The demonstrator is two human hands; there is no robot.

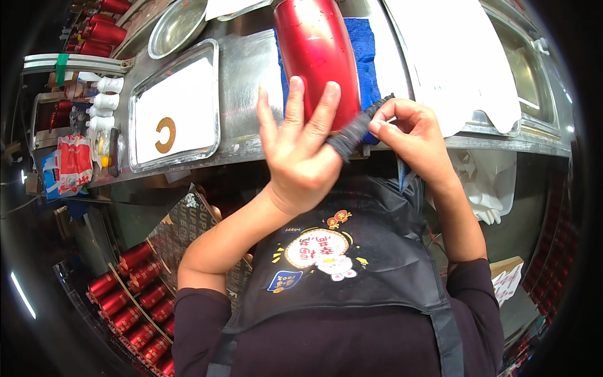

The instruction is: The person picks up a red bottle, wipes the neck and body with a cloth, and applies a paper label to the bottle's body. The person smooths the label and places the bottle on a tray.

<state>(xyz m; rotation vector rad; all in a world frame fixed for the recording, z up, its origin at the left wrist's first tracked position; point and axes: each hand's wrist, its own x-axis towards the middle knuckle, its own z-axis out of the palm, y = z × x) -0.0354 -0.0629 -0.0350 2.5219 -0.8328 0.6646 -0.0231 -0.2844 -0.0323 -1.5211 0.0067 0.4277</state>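
A glossy red metal flask body (317, 50) with water drops on it lies on a blue cloth (362, 47) at the bench edge. In front of it my left hand (303, 147) has its fingers spread, the fingertips over the flask's near end. A dark ribbed wrap (353, 135) covers where the left thumb lies and slants up to the right. Thumb and forefinger of my right hand (411, 135) pinch the far end of this wrap. Below the right hand a bluish pointed piece (402, 176) shows; what it is I cannot tell.
To the left, a metal tray (217, 113) with a white sheet holds a brown C-shaped piece (166, 136). Behind it stands a metal bowl (178, 28). White sheets (465, 69) cover the right side, beside a metal basin (524, 63). Red flasks (141, 301) stand racked at lower left.
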